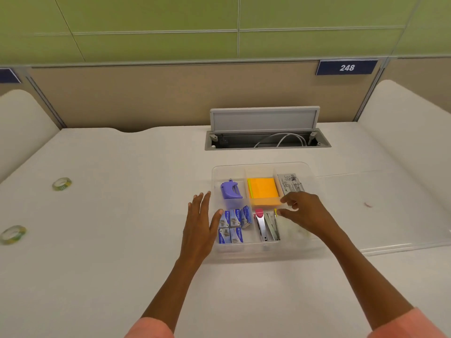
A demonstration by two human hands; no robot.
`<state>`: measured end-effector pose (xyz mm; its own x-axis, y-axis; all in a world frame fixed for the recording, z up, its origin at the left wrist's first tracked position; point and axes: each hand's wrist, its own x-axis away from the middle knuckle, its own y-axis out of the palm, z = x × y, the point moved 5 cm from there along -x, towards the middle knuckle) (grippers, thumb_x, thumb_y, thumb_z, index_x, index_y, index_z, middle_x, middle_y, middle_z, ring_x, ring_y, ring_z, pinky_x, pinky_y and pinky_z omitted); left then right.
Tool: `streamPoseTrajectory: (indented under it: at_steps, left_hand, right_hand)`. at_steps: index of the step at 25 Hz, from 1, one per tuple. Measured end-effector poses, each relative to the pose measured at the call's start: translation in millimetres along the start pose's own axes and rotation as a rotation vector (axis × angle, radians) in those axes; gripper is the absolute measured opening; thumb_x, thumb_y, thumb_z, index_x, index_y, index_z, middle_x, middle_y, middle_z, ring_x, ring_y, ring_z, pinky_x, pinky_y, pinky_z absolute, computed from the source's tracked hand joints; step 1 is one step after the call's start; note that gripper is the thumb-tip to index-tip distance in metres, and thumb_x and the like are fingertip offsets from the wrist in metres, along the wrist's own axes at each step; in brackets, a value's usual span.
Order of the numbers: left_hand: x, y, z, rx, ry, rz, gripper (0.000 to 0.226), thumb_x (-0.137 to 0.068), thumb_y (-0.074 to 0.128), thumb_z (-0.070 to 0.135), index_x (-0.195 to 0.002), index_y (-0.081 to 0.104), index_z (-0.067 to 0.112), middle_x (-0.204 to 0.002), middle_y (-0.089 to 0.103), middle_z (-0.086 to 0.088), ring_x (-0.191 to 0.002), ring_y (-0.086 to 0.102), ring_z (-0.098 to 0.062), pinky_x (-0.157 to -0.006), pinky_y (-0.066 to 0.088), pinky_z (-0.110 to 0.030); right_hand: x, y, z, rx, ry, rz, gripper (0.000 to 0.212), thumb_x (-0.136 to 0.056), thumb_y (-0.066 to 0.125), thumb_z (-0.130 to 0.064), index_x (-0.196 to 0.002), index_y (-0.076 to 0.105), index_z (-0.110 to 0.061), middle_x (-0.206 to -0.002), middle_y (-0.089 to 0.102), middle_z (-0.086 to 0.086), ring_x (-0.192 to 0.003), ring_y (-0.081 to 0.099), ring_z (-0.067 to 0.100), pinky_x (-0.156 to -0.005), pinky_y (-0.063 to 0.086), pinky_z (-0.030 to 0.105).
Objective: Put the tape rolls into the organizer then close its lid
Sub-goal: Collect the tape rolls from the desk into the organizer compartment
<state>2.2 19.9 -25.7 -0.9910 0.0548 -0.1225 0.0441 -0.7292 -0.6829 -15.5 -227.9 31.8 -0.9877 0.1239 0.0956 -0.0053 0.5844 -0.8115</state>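
Note:
A clear plastic organizer (pixel 244 251) with several compartments sits open on the white desk. Its clear lid (pixel 402 245) lies flat on the desk to its right. Two green-and-yellow tape rolls rest far left on the desk: one (pixel 62 184) further back, the other (pixel 12 234) near the left edge of view. A pale greenish shape (pixel 296 231), possibly another tape roll, shows faintly in the organizer's front right compartment. My left hand (pixel 200 222) is open, fingers spread, against the organizer's left wall. My right hand (pixel 306 211) hovers over the right compartments, fingers curled and apart, nothing visible between them.
The organizer holds a purple staple remover (pixel 230 190), orange sticky notes (pixel 263 191), several blue staple boxes (pixel 234 225), staplers (pixel 266 225) and a printed card (pixel 291 184). Behind it a cable hatch (pixel 266 140) stands open. Partitions enclose the desk at the back and sides.

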Motion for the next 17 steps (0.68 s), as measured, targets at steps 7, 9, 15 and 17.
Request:
streamPoseTrajectory:
  at_steps: [7, 9, 15, 17]
  left_hand:
    - [17, -65, -68, -0.073, -0.157, 0.110, 0.059, -0.091, 0.037, 0.045, -0.143, 0.013, 0.029, -0.157, 0.011, -0.002, -0.145, 0.002, -0.022, -0.114, 0.019, -0.041]
    - [24, -85, -95, -0.092, -0.225, 0.138, 0.059, -0.091, 0.036, 0.046, -0.143, 0.014, 0.029, -0.157, 0.012, -0.002, -0.145, 0.001, -0.023, -0.114, 0.020, -0.043]
    - [47, -147, -174, -0.180, -0.371, 0.229, 0.058, -0.092, 0.040, 0.041, -0.143, 0.018, 0.024, -0.155, 0.017, -0.007, -0.144, 0.004, -0.027, -0.114, 0.021, -0.045]
    - [50, -170, -199, -0.238, -0.376, 0.260, 0.057, -0.092, 0.041, 0.037, -0.142, 0.020, 0.019, -0.154, 0.020, -0.012, -0.144, 0.006, -0.027, -0.117, 0.015, -0.043]
  right_hand:
    - [-17, 67, -94, -0.035, -0.281, -0.114, 0.031, -0.081, 0.069, -0.022, -0.110, 0.063, -0.016, -0.117, 0.061, 0.010, -0.101, 0.057, 0.023, -0.087, 0.048, 0.034]
    - [-20, 93, -123, -0.038, -0.345, -0.173, 0.031, -0.082, 0.068, -0.024, -0.111, 0.062, -0.017, -0.117, 0.061, 0.008, -0.103, 0.057, 0.021, -0.090, 0.050, 0.035]
    - [-28, 161, -203, -0.087, -0.496, -0.294, 0.026, -0.083, 0.067, -0.025, -0.108, 0.064, -0.017, -0.111, 0.060, 0.008, -0.101, 0.057, 0.020, -0.092, 0.049, 0.038]
    - [-30, 185, -225, -0.096, -0.513, -0.335, 0.026, -0.083, 0.066, -0.025, -0.107, 0.064, -0.018, -0.111, 0.060, 0.007, -0.102, 0.057, 0.020, -0.091, 0.049, 0.037]
